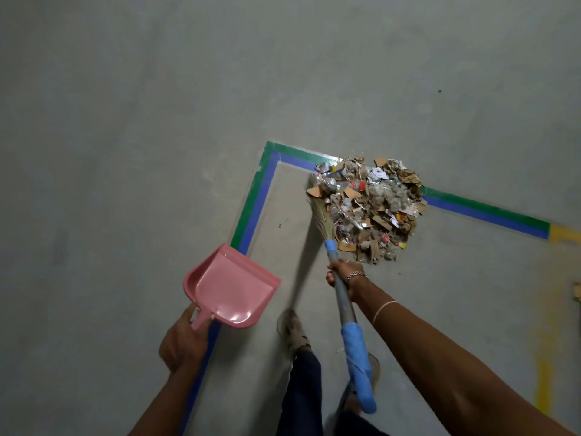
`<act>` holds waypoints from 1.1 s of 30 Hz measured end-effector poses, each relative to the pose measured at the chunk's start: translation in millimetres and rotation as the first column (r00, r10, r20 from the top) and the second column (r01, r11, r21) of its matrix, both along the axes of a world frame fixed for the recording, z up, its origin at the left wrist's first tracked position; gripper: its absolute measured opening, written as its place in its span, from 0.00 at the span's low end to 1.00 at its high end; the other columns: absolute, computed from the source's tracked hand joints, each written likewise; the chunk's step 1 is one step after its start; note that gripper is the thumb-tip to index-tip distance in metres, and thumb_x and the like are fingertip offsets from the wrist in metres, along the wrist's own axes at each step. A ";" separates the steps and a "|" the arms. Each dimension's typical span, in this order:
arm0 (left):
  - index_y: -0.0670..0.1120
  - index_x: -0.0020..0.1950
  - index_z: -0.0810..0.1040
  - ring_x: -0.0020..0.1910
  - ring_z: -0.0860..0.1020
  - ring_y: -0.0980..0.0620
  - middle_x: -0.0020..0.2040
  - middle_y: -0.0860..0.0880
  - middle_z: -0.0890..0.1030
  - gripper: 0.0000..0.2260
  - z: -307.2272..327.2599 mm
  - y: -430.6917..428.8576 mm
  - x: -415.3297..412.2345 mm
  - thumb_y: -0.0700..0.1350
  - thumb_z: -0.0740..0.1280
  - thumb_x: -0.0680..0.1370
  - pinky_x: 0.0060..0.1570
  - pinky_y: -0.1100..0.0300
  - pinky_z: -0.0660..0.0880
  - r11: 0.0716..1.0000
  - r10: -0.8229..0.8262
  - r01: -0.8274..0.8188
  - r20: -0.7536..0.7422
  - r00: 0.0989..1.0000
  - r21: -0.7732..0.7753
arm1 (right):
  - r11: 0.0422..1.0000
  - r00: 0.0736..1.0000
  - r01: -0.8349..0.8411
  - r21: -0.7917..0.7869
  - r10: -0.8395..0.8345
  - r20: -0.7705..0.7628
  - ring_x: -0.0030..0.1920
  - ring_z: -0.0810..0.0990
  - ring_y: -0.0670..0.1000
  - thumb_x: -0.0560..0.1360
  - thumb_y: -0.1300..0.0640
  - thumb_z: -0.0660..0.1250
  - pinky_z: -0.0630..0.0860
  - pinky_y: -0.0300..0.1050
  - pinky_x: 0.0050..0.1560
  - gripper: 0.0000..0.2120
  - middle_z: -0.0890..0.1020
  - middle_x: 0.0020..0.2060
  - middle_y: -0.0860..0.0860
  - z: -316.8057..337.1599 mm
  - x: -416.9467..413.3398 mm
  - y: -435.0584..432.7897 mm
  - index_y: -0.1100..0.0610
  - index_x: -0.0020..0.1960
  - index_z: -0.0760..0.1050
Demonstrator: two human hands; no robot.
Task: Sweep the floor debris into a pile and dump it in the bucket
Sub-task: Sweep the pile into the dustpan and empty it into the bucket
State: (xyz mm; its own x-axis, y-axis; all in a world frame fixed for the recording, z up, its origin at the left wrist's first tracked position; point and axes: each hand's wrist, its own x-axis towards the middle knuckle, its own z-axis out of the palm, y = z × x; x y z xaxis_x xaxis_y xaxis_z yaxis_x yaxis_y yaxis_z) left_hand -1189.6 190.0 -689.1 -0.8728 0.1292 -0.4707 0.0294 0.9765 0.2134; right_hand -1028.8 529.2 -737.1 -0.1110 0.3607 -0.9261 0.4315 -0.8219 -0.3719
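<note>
The pile (366,209) lies on the floor (157,121), hiding a stretch of tape (251,202). Blurred bristles (321,220) of the broom (343,302) touch its left edge. The right hand (349,270) has fingers clenched round the broom. The left hand (184,338) has fingers clenched on the bare dustpan (232,287).

The grey concrete floor (157,121) carries a pile of rubbish (367,206), which lies across a green and blue tape line (251,209), close to its corner.
</note>
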 end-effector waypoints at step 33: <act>0.54 0.67 0.78 0.54 0.81 0.35 0.55 0.39 0.84 0.27 -89.0 315.9 252.8 0.69 0.65 0.75 0.51 0.47 0.76 0.984 -0.117 0.118 0.014 0.993 -0.136 | 0.381 0.488 -0.872 0.308 0.624 0.610 0.48 0.80 0.66 0.80 0.45 0.63 0.73 0.52 0.44 0.16 0.81 0.47 0.62 -61.6 379.5 312.2 0.55 0.59 0.72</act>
State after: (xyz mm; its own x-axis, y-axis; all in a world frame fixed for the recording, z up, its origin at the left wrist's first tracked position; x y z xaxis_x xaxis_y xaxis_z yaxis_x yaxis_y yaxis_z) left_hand -936.9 505.9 -778.1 -0.8524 0.1646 -0.4963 0.1447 0.9863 0.0786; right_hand -649.3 841.4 -798.8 -0.3320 0.6996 -0.6327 0.9419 0.2103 -0.2617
